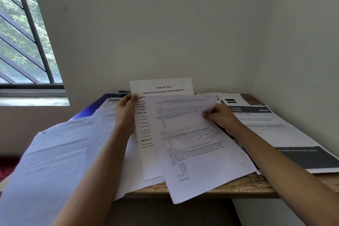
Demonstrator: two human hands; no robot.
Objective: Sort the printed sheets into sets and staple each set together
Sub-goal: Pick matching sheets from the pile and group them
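L hand [126, 111] is pinching TASK ID sheet [161, 88] by its left edge, frame centre. R hand [222, 116] is gripping maths sheet [194, 152] at upper-right edge; that sheet is overlapping the other, long axis running down-frame from the grip.

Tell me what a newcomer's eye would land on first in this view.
The two hands at centre: the left hand grips the TASK ID sheet, raised toward the wall, while the right hand pinches the question sheet overlapping it. Loose printouts cover the wooden table around them, with dark-banded sheets on the right, and a barred window fills the upper left.
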